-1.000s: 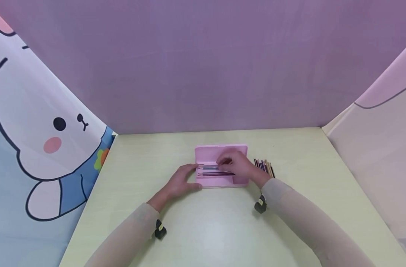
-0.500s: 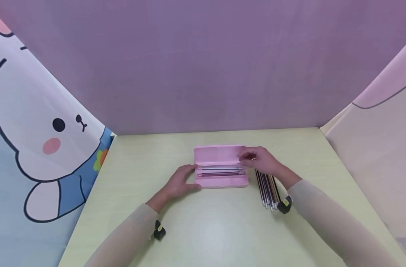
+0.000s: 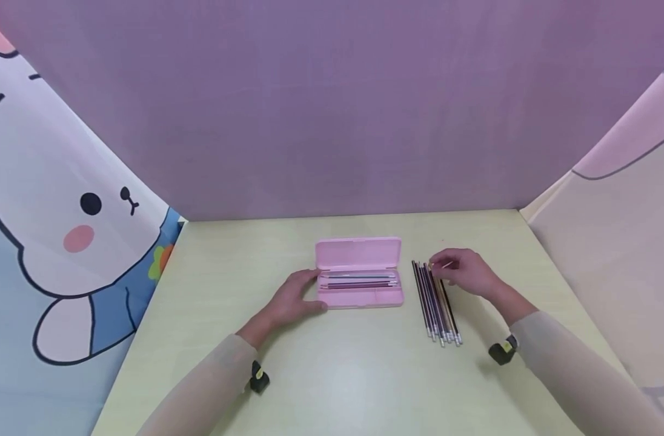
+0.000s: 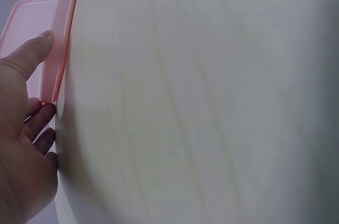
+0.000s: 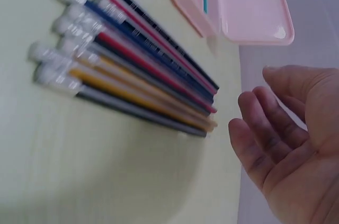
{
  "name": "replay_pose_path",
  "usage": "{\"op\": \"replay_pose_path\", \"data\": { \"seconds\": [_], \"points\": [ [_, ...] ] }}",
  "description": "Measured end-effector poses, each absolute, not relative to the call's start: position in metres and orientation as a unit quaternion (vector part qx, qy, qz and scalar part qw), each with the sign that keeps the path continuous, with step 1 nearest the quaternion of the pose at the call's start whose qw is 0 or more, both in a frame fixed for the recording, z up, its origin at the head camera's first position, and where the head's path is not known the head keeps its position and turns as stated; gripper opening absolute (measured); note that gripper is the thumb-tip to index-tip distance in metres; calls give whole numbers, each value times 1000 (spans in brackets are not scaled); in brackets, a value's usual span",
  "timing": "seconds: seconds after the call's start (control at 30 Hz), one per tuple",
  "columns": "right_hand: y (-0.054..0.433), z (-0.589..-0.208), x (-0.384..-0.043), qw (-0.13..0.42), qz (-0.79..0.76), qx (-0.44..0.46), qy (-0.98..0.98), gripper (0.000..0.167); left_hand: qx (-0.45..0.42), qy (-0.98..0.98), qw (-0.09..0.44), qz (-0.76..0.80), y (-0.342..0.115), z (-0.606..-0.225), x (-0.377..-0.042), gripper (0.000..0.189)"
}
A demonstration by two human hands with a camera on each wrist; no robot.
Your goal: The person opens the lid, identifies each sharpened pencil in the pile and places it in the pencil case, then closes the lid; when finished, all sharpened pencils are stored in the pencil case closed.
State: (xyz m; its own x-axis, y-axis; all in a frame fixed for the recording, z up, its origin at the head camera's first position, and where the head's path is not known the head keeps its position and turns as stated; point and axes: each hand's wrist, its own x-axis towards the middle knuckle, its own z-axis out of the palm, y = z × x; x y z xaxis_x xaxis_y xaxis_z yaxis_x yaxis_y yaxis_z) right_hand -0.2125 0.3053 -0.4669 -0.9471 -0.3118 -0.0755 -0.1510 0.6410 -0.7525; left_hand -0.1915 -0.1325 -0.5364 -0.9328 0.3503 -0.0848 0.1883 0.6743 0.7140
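A pink pencil case [image 3: 347, 297] lies with its lid raised, several pencils [image 3: 359, 284] lengthwise inside. My left hand [image 3: 290, 298] holds its left end, thumb by the front corner and fingers by the back one. In the left wrist view the thumb [image 4: 37, 53] lies against the case wall [image 4: 57, 49]. Right of the case a bunch of loose pencils [image 3: 432, 306] lies side by side, eraser ends toward me. My right hand [image 3: 465, 271] is over their far tips, fingers loosely bent. In the right wrist view it holds nothing, fingertips a little apart from the pencil tips.
The pale wooden table [image 3: 332, 369] ends at a purple backdrop [image 3: 354, 121]. A cartoon-printed cloth [image 3: 108, 254] hangs on the left and another cloth [image 3: 594, 254] on the right. Each wrist wears a small black camera [image 3: 259, 376].
My right hand has moved from over the case's inside, out to the right, to the loose pencils' tips. The pencils in the case are now uncovered. My left hand stays at the case.
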Motion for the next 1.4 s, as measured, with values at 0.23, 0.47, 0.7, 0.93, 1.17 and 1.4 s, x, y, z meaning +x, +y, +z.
{"op": "replay_pose_path", "data": {
  "seconds": [0.23, 0.47, 0.7, 0.93, 1.17, 1.4],
  "points": [
    [319, -469, -205, 110, -400, -106, 904, 33, 160, 920, 102, 344, -135, -533, -193, 93],
    [327, -480, -202, 132, -402, -88, 902, 35, 157, 924, 102, 335, -135, -529, -194, 95],
    [331, -494, -196, 140, -399, -59, 904, 36, 159, 922, 110, 337, -134, -529, -195, 95],
    [332, -502, -189, 146, -394, -39, 907, 35, 153, 924, 108, 333, -135, -534, -195, 96],
    [335, -510, -188, 132, -391, -40, 910, 35, 156, 922, 103, 339, -135, -539, -196, 95],
    [336, -517, -186, 114, -389, -34, 914, 34, 156, 918, 105, 349, -133, -541, -195, 95]
  ]
}}
